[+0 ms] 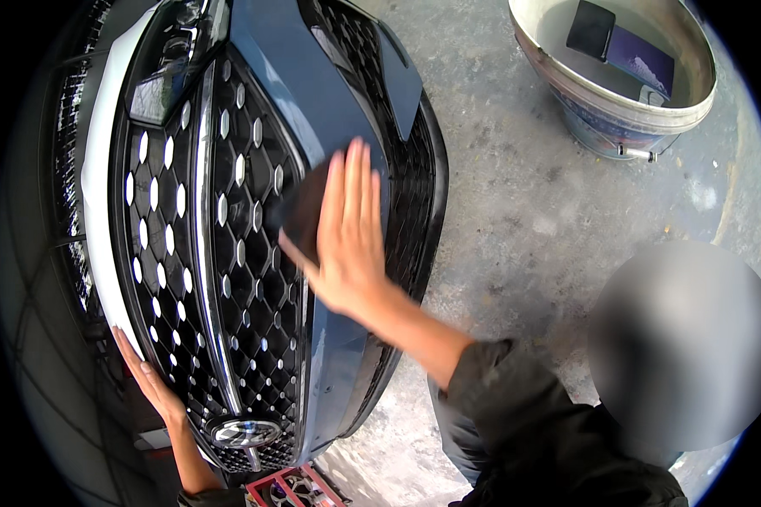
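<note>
My right hand [349, 232] lies flat on the blue-grey bumper [283, 63] of a car, its fingers stretched out together. Under its palm and thumb is a dark sheet [306, 203] that looks like sandpaper, partly hidden by the hand. The black grille [228, 169] with silver studs and a chrome strip runs just left of it. My left hand [150, 376] rests with straight fingers along the white hood edge [101, 211], near the round chrome emblem [245, 432], and holds nothing.
A bucket [558, 72] of cloudy water stands at the upper right, with a black pad [590, 29] and a purple piece [641, 61] inside. A red-framed item [294, 488] sits low by the bumper. A blurred grey round patch covers part of the right side over the concrete floor [516, 220].
</note>
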Demonstrator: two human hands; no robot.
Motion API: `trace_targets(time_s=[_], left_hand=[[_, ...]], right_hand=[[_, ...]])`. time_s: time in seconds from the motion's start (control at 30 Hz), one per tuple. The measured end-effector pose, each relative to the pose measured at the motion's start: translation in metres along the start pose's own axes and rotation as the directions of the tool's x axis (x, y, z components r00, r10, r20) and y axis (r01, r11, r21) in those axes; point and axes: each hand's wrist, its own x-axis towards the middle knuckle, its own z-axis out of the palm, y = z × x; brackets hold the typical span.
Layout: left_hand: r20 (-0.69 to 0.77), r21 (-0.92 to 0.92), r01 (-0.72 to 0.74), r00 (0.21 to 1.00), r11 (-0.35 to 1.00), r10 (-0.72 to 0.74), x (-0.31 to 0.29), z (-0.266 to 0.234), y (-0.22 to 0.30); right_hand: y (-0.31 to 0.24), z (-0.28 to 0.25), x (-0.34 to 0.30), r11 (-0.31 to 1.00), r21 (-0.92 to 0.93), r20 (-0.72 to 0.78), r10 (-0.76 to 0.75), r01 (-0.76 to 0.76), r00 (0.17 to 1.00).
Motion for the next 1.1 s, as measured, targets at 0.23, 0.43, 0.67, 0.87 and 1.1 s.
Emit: trace_targets(time_s=[0.23,0.43,0.67,0.87,1.1], left_hand=[[0.041,0.035,-0.024,0.999,0.999,0.023,0.003,-0.004,-0.001],[0.046,0.044,-0.004,0.999,0.999,0.002,-0.008,0.0,0.001],[-0.023,-0.071,-0.004,1.0,0.997,0.003,0.001,0.002,-0.007],[-0.033,-0.065,-0.022,0.999,0.998,0.02,0.003,0.004,-0.004],[-0.036,-0.146,-0.003,0.999,0.989,-0.003,-0.004,0.005,-0.018]], right_hand=[[-0.022,0.019,-0.103,0.992,0.129,0.037,-0.006,0.002,0.999],[0.018,-0.007,-0.001,0.996,0.072,0.009,0.048,-0.049,0.999],[-0.021,0.022,-0.074,0.997,0.038,-0.045,0.065,-0.063,0.997],[-0.052,0.05,-0.199,0.998,-0.047,0.129,-0.023,0.029,0.991],[-0.051,0.046,-0.12,0.961,0.094,-0.11,0.271,-0.261,0.956]])
